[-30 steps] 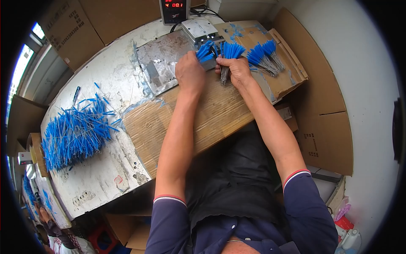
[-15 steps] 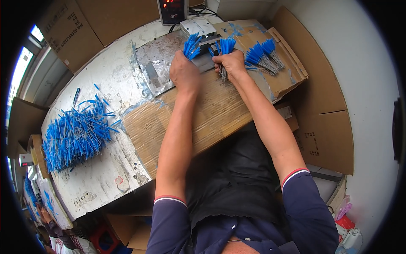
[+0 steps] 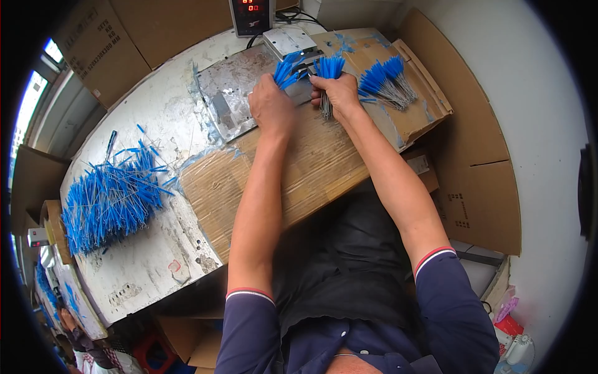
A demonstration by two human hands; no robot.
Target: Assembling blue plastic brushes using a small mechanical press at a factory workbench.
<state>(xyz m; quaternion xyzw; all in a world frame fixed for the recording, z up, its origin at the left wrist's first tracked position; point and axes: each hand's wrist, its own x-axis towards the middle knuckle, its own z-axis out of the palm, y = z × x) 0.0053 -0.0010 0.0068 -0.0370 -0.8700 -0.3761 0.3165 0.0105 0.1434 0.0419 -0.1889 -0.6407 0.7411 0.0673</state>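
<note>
My left hand [image 3: 272,107] is closed around a bunch of thin wires with blue ends [image 3: 286,70], the blue ends fanning out past the fingers. Close by on the right, my right hand [image 3: 339,96] grips another bunch of blue-ended wires [image 3: 329,67], bare wire tips hanging below. Both bunches are beside a small metal fixture [image 3: 289,41] with dark jaws; whether a wire sits in the jaws is too small to tell. Right of my right hand, more blue-ended wires [image 3: 389,81] lie fanned on the cardboard.
A large loose heap of blue-ended wires [image 3: 112,199] covers the left of the white worktable [image 3: 168,249]. Behind the fixture stands a box with a red digital display [image 3: 251,17]. Cardboard [image 3: 212,199] covers the table's front. At far left, another person's hand [image 3: 67,319] shows.
My left hand's bunch has tilted slightly to the right, nearer the fixture. The right hand has shifted a little left, its thumb now further across its bunch.
</note>
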